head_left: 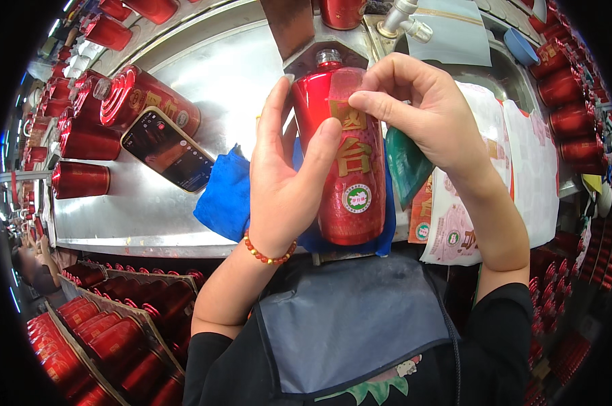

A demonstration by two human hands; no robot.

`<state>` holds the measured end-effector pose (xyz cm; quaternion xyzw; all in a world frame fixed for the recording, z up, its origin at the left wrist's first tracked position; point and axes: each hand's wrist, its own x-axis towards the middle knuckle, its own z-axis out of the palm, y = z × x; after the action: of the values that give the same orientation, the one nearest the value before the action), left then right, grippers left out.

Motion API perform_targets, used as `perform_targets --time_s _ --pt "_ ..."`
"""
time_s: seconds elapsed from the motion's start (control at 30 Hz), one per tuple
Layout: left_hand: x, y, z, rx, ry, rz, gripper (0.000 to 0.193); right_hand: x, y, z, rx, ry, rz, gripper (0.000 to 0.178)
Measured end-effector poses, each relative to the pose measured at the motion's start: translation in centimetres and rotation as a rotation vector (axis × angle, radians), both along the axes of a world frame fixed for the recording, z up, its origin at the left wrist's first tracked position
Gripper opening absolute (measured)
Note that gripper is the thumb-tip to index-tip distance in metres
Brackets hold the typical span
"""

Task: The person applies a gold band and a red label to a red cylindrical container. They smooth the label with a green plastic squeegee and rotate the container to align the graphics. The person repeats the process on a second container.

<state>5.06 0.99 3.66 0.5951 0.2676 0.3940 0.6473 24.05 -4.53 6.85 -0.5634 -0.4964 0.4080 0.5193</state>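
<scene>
A glossy red bottle [350, 213] with a clear neck, gold characters and a round white-and-green emblem lies in front of me, neck pointing away. My left hand [289, 162] lies along its left side, fingers long and thumb pressed on its front, holding it. At the upper right of the bottle, my right hand [414, 101] pinches a thin translucent film [345, 82] between thumb and forefinger; the film lies against the bottle. A green, smooth, pointed piece [407, 169] sticks out below my right hand; whether other fingers hold it cannot be seen. Blue cloth [228, 193] lies under and beside the bottle.
A phone [167, 149] leans against a red bottle [150, 101] on the metal worktop [123, 223]. Printed sheets [522, 183] lie at right, near a tap [404, 24] and a blue bowl [520, 46]. Crates of red bottles [109, 331] stand lower left; more bottles line both sides.
</scene>
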Motion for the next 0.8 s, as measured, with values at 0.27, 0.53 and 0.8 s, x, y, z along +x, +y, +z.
perform_targets --time_s 0.27,0.53,0.8 --pt "0.29 0.6 -0.27 -0.189 -0.143 -0.044 0.065 -0.37 0.45 -0.43 0.102 -0.088 -0.044 0.013" --pt "0.79 0.68 -0.71 0.016 -0.016 0.001 0.067 -0.3 0.32 -0.16 0.031 -0.039 -0.019 0.011" --pt "0.99 0.55 -0.25 0.009 -0.023 0.0 0.066 -0.2 0.29 -0.35 0.051 -0.089 -0.016 0.011"
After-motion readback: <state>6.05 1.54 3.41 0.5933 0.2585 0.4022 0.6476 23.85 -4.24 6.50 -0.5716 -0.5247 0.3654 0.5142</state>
